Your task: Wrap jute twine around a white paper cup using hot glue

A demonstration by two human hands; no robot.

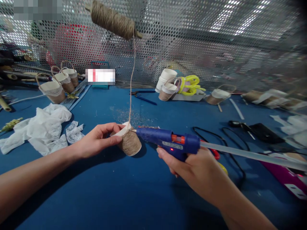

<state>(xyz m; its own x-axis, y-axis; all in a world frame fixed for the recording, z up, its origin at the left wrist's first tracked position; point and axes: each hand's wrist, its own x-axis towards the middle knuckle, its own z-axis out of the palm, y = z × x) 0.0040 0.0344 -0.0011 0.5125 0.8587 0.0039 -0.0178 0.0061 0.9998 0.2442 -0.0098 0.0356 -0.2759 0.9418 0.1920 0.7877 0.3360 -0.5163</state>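
Note:
My left hand (100, 139) pinches the white rim of a small paper cup (130, 143) wrapped in brown twine, which tilts just over the blue table. In my right hand (194, 166) is a blue glue gun (165, 139) with a small red light lit and a long clear glue stick (247, 155) sticking out of its back. The gun's metal tip is at the cup's upper edge, by the twine; whether it touches is hard to tell. A strand of twine (131, 83) runs from the cup up to a spool (111, 19) hung on the mesh.
Finished-looking twine cups with handles (54, 91) stand at the left, near white lace (50, 127). Pliers (144, 96), stacked white cups (168, 78) and yellow tubing (190, 84) lie at the back. A black cord (230, 150) loops at the right. Perforated metal mesh (153, 48) rises behind.

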